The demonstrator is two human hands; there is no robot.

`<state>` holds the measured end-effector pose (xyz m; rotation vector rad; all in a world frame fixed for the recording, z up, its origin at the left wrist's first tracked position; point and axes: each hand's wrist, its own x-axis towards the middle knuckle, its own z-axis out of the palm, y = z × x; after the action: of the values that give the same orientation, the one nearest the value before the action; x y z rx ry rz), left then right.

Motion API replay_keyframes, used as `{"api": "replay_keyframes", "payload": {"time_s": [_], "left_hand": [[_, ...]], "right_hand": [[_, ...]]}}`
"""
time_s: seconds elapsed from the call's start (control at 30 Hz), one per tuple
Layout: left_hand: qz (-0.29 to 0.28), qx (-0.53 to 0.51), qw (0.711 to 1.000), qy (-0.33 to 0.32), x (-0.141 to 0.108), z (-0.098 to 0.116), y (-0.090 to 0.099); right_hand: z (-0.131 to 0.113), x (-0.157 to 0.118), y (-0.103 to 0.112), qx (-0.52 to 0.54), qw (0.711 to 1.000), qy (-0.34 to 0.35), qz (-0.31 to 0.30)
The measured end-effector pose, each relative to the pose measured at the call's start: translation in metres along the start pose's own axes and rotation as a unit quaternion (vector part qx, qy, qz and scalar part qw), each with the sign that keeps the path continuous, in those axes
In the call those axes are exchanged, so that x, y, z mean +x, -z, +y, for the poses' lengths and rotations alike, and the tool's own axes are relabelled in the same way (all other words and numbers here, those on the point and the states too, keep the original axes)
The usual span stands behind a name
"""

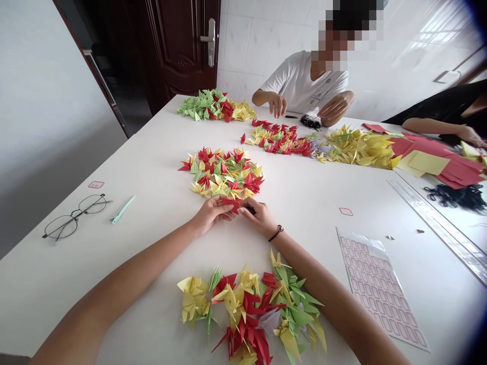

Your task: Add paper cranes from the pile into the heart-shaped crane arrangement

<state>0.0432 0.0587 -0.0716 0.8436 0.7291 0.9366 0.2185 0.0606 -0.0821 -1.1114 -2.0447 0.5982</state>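
Observation:
Out in front of me, my left hand (212,214) pinches a small red folded-paper crane (233,204). My right hand (261,219), a dark band on its wrist, meets the crane from the other side. Something small and dark (250,209) shows between the right fingers; its kind I cannot make out. Just beyond both hands lies a pile of red, yellow and green paper cranes (226,170). Between my forearms, nearer to me, spreads another heap of cranes (249,309), with a pale purple one among them.
Glasses (76,217) and a mint-green pen-like tool (124,209) lie at left. A sticker sheet (382,289) and a ruler (441,228) lie at right. Opposite, a person in a white shirt (300,81) works by more cranes (283,138). Red paper (452,162) lies far right.

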Motion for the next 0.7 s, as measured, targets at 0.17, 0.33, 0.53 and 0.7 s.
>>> {"api": "replay_keyframes", "payload": {"time_s": [0.17,0.33,0.53,0.7], "left_hand": [[-0.001,-0.001,1.0,0.0,0.003,0.0,0.0],[0.001,-0.018,1.0,0.007,0.008,-0.001,0.001],[-0.004,-0.054,0.998,-0.022,0.024,-0.005,-0.005],[-0.017,-0.05,0.999,-0.013,0.035,-0.007,-0.008]], "right_hand": [[0.0,0.0,0.002,0.029,0.999,-0.024,-0.01],[0.0,0.0,0.003,0.055,0.998,-0.041,0.014],[0.002,0.003,0.001,0.082,0.991,-0.091,0.055],[-0.001,-0.001,0.002,0.09,0.986,-0.107,0.091]]}}
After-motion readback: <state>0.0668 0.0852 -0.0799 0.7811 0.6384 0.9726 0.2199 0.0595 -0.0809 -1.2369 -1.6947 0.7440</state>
